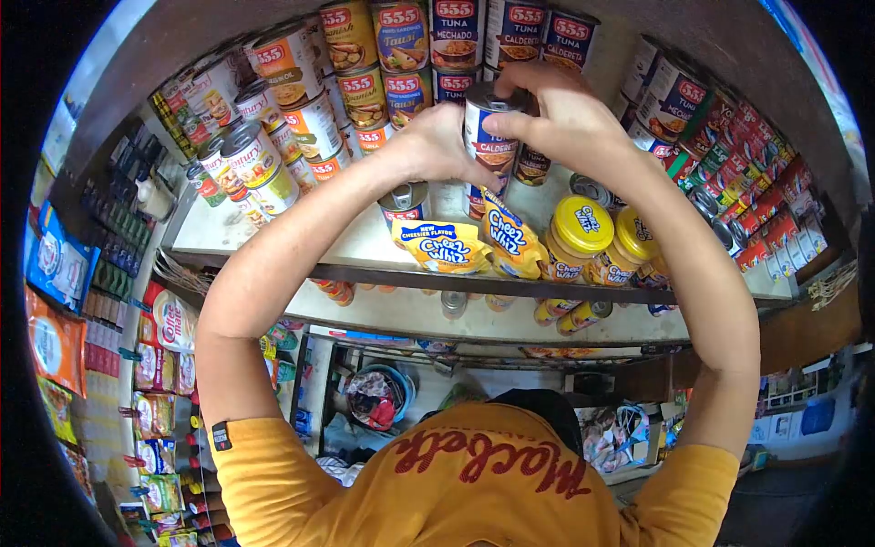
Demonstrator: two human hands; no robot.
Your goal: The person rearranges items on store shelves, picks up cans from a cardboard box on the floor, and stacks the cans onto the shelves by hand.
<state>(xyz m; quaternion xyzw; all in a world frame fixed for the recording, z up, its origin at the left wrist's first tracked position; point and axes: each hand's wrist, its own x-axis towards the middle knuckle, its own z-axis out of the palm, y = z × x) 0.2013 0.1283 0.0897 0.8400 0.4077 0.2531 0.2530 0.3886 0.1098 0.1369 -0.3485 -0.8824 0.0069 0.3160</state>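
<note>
A tuna can (490, 150) with a white and dark blue Caldereta label stands upright on the shelf, on top of another can whose label (476, 202) shows only in part. My right hand (567, 108) grips its upper part, with the thumb across the front and the fingers over the rim. My left hand (439, 146) closes round its left side, thumb low on the label; some fingers are hidden behind it. Directly below lean yellow Cheez Whiz pouches (442, 246). A short can (405, 202) stands near my left wrist.
Stacked 555 cans (401, 41) line the back of the shelf (351, 242). Century cans (251, 155) stand at left. Yellow-lidded Cheez Whiz jars (583, 228) sit near the front edge at right, with more cans (673, 96) and red sachets (734, 137) beyond. Packets hang (155, 410) at far left.
</note>
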